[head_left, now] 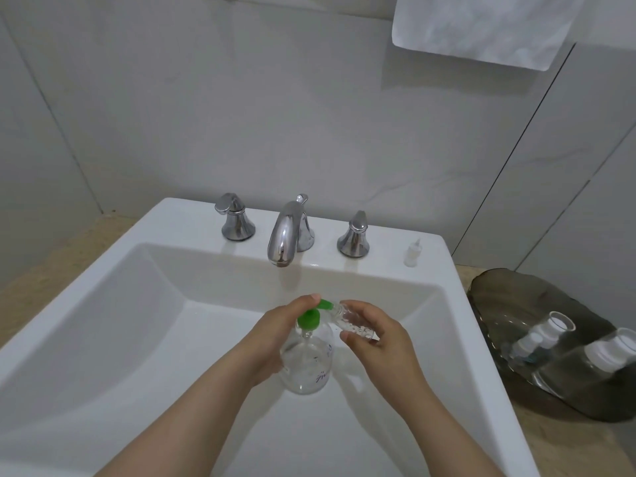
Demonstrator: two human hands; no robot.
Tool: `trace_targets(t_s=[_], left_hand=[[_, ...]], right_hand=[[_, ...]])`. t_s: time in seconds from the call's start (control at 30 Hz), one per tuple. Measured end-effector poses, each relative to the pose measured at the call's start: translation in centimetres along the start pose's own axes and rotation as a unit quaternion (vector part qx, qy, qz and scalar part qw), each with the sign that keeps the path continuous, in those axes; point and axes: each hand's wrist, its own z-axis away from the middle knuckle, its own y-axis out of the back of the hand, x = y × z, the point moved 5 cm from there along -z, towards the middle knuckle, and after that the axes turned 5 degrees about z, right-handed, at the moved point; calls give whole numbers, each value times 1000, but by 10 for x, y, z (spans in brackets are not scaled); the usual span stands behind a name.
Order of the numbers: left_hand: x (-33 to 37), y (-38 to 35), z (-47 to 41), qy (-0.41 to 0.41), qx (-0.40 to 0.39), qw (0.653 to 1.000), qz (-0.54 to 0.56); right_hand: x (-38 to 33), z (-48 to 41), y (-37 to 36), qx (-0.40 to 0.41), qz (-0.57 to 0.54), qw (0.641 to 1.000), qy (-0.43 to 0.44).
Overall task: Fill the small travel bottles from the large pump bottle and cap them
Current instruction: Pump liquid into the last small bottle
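Travel btl (354,323) in R hand (382,342), against pump btl (306,364) in L hand (275,335).

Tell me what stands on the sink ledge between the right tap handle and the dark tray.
Head view: a small clear nozzle cap stands upright there, apart from the right tap handle and the dark tray.

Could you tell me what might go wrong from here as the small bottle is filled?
The small bottle sits tilted in the right hand, narrow mouth at the green spout; a hard press by the left hand on the pump bottle may squirt liquid past it. The small cap stands loose on the sink ledge; a bump might knock it in.
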Motion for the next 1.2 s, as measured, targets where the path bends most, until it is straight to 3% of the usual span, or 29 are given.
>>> trace_targets(t_s=[0.37,0.77,1.2], left_hand=[[-7,-3,0,40,-11,999,-13],[-5,5,-4,7,18,1000,8],[-7,2,-4,35,-26,999,3]], right_hand=[[-5,0,1,3,-18,1000,11],[-3,0,0,-7,-8,1000,-5],[-9,0,2,2,-19,1000,3]])
